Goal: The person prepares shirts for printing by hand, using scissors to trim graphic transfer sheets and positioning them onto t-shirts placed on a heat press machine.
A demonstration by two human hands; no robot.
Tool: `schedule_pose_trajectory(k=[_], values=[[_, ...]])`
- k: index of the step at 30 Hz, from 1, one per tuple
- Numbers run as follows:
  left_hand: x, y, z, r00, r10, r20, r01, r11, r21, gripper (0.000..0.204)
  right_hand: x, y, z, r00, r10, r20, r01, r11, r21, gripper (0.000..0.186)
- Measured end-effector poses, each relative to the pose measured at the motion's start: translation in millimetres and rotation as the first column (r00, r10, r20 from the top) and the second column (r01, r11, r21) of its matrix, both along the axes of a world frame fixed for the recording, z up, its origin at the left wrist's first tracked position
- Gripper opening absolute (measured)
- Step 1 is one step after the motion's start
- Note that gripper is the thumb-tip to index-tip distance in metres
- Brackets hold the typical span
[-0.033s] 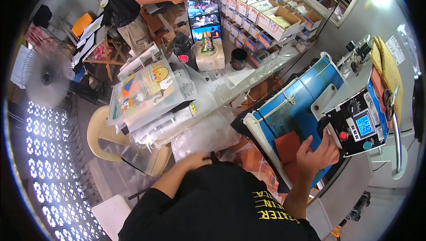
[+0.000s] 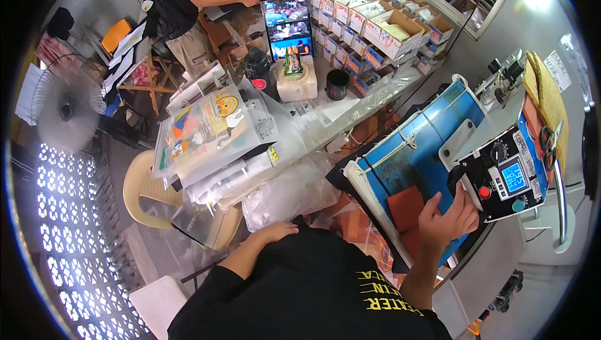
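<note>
The black control box [image 2: 494, 171] is at the person's right, beside the blue surface [image 2: 438, 124], with its lit screen [image 2: 515, 178] facing up toward the wearer. The right hand [image 2: 452, 215] is at its left edge, fingers bent up against it and thumb apart; whether that grip is clamped on anything I cannot tell, since the fingertips are hidden. Good practice here, I'd judge, is a steady hand on the outer edge, knuckles kept off the red button [image 2: 485, 192] (it sits just beside the fingers) and eyes on the readout. The blue surface might be warm, so the wrist is better held above it than leaned on it.

Two red-brown sheets [image 2: 405, 205] lie on that surface, left of the hand; a sleeve could drag them. The left hand [image 2: 278, 232] rests against the black shirt [image 2: 300, 284], its grip apparently slack, fingertips unclear; well apart from the machine is a sensible place for it. Farther out, scissors [image 2: 549, 146] hang beyond the box, and papers [image 2: 210, 127] are piled on the bench [image 2: 369, 99].
</note>
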State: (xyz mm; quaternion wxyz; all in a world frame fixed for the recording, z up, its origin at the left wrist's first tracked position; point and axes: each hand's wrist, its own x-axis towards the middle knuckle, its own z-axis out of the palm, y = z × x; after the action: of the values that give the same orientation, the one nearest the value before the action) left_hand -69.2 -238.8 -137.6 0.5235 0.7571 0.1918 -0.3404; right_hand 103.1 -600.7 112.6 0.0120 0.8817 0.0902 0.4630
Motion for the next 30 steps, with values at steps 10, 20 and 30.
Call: schedule_pose_trajectory(k=[10, 20, 30], values=[[-159.0, 105.7, -112.5, 0.787, 0.312, -0.532, -0.099, 0.916, 0.39, 0.044, -2.7, 3.1, 4.1, 0.999, -0.006, -0.042, 0.008, 0.999, 0.044, 0.041], [-76.4, 59.7, -162.9, 0.88, 0.215, -0.423, -0.14, 0.969, 0.202, 0.053, 4.0, 14.4, 58.9, 0.889, -0.087, -0.45, 0.124, 0.991, 0.054, 0.03], [-45.7, 40.8, -141.7, 0.942, 0.28, -0.182, -0.226, 0.936, 0.27, 0.06, 10.5, 10.9, 42.2, 0.944, -0.122, -0.307, 0.12, 0.992, -0.026, 0.031]])
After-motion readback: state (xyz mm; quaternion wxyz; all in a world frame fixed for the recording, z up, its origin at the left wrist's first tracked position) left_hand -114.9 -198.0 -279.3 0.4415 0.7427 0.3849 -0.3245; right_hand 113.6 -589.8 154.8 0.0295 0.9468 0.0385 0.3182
